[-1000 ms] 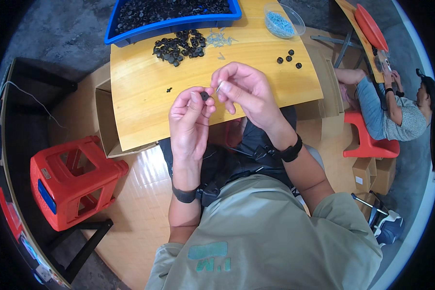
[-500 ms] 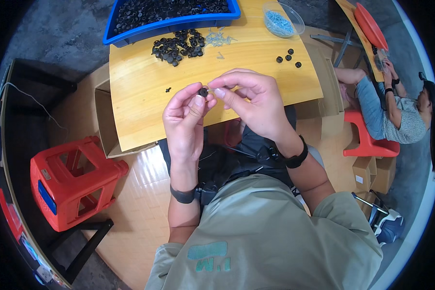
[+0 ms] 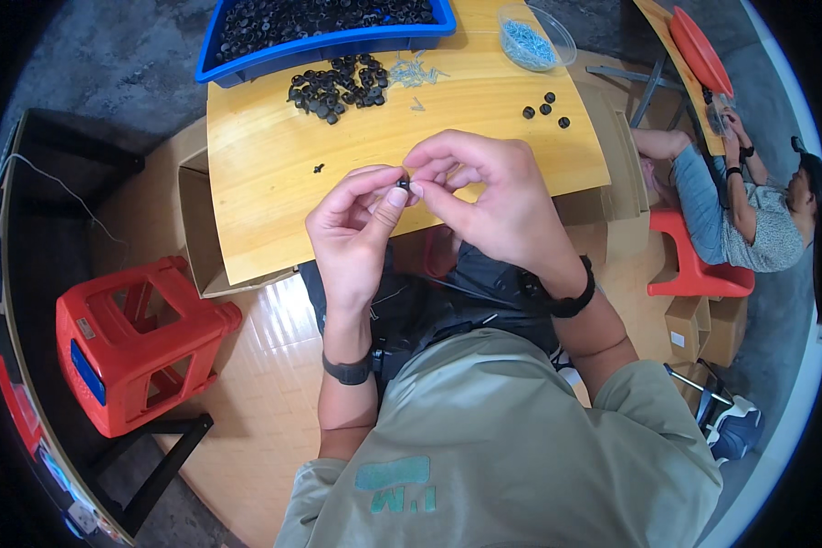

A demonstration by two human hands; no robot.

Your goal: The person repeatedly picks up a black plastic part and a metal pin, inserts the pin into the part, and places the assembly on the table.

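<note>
Over the near part of the wooden table (image 3: 274,201), my left hand (image 3: 352,228) pinches a small round black plastic part (image 3: 404,184) between thumb and fingers. My right hand (image 3: 484,196) meets it from the right, its thumb and forefinger closed at the part's other side; whatever sits between those fingertips is hidden. Beyond my hands lies a pile of similar black parts (image 3: 329,91), with loose silvery screws (image 3: 415,68) beside it. To the right are several separate black round pieces (image 3: 545,109). A tiny black piece (image 3: 319,168) lies left of my hands.
A blue bin (image 3: 338,38) full of black parts stands at the table's far edge. A clear bowl of screws (image 3: 532,46) sits far right. Red stool (image 3: 142,342) at left; open cardboard box (image 3: 201,233) under the table's left edge. At right, another person (image 3: 749,205) sits working.
My hands have come closer together, the right fingertips now against the black part. The thin pin seen between them before no longer shows. The held part has shifted slightly right.
</note>
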